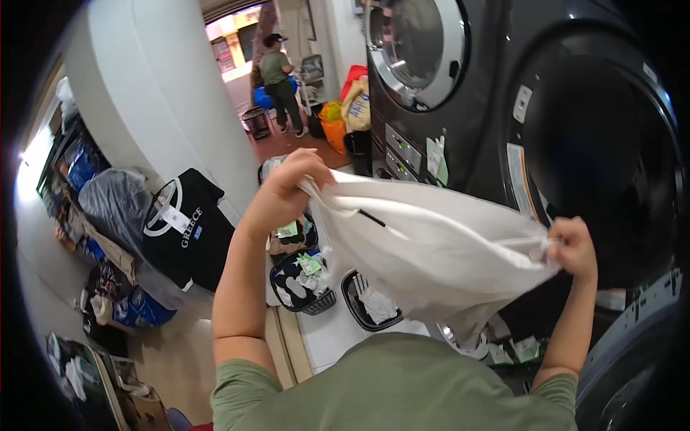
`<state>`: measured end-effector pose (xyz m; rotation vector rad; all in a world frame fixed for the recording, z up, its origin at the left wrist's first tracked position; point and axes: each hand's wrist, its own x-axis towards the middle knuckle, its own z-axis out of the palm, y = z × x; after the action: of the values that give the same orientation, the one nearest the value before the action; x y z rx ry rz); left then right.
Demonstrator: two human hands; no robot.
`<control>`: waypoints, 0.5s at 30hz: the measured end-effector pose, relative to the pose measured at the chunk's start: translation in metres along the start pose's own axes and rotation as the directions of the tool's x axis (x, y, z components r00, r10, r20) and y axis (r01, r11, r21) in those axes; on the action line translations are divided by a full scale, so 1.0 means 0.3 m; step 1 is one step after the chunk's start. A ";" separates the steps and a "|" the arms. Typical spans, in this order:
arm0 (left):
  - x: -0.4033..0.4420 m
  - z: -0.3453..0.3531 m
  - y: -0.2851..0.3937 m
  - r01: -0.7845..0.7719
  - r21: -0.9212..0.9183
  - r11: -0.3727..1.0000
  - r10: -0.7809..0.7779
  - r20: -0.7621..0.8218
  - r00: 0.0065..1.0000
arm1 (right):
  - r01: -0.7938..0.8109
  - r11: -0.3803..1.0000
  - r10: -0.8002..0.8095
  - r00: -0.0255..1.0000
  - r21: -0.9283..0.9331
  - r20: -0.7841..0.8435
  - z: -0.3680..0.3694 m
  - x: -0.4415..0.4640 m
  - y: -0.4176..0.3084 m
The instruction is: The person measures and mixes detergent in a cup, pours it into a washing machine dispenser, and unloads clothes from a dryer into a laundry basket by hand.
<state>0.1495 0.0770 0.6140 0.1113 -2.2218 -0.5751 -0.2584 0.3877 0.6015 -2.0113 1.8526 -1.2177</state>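
Stretched between my two hands is a white cloth item (pixel 424 244), perhaps a garment or a bag, with a short black strip near its left end. My left hand (pixel 298 178) grips its upper left corner, fingers closed on the fabric. At the opposite end, my right hand (pixel 573 248) is closed round the right edge, in front of the open dark drum of a dryer or washer (pixel 589 144). The cloth sags in the middle, and its lower part hangs down over the floor. Its exact kind does not show.
Black laundry baskets with clothes, one (pixel 313 305) with a green slip and another (pixel 350 305) with white cloth, stand on the floor. A black GREECE shirt (pixel 190 230) hangs at left. Above is a round machine door (pixel 417 50). Another person (pixel 277 79) stands near the doorway.
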 end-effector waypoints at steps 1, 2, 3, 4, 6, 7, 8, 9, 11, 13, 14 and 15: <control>0.004 -0.009 0.006 -0.088 0.347 0.934 0.026 0.181 0.983 | 0.065 0.987 -0.059 0.997 0.148 -0.044 0.017 -0.014 -0.011; -0.023 0.004 -0.006 -0.229 0.596 0.770 -0.023 0.385 0.923 | 0.126 0.948 -0.104 0.990 0.292 -0.091 0.033 -0.024 -0.023; -0.059 0.010 -0.031 -0.303 0.662 0.686 -0.060 0.465 0.883 | 0.153 0.874 -0.142 0.988 0.462 -0.059 0.032 -0.025 -0.005; -0.097 0.002 -0.053 -0.380 0.707 0.596 -0.113 0.542 0.833 | 0.159 0.887 -0.190 0.981 0.433 0.028 0.015 -0.006 -0.040; -0.143 -0.094 -0.086 -0.290 0.813 0.505 -0.275 0.470 0.839 | 0.095 0.991 -0.086 0.992 -0.093 0.088 0.042 0.055 -0.088; -0.154 -0.153 -0.092 -0.253 0.858 0.448 -0.349 0.428 0.834 | 0.013 0.970 0.020 0.991 -0.244 0.133 0.063 0.072 -0.050; -0.157 -0.199 -0.087 -0.176 0.823 0.541 -0.325 0.398 0.858 | 0.057 0.933 -0.004 0.989 -0.357 0.147 0.092 0.086 0.007; -0.154 -0.236 -0.071 -0.101 0.769 0.632 -0.301 0.363 0.882 | 0.107 0.868 -0.047 0.990 -0.484 0.133 0.101 0.105 0.046; -0.160 -0.299 -0.051 0.030 0.614 0.789 -0.207 0.220 0.953 | 0.175 0.683 -0.204 0.978 -0.709 0.045 0.095 0.119 0.054; -0.168 -0.400 -0.082 0.080 0.630 0.773 -0.070 -0.042 0.997 | 0.064 0.693 -0.267 0.948 -0.718 -0.173 0.070 0.172 0.068; -0.180 -0.439 -0.113 0.098 0.729 0.678 0.036 -0.166 0.985 | -0.059 0.794 -0.181 0.928 -0.605 -0.327 0.071 0.171 0.089; -0.198 -0.446 -0.129 0.244 0.666 0.705 -0.058 -0.289 0.956 | -0.185 0.915 0.002 0.891 -0.358 -0.454 0.099 0.174 0.086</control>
<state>0.2837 0.0092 0.6303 0.7301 -2.0736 0.2313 -0.2640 0.3235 0.5901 -1.8922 2.5671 -1.4726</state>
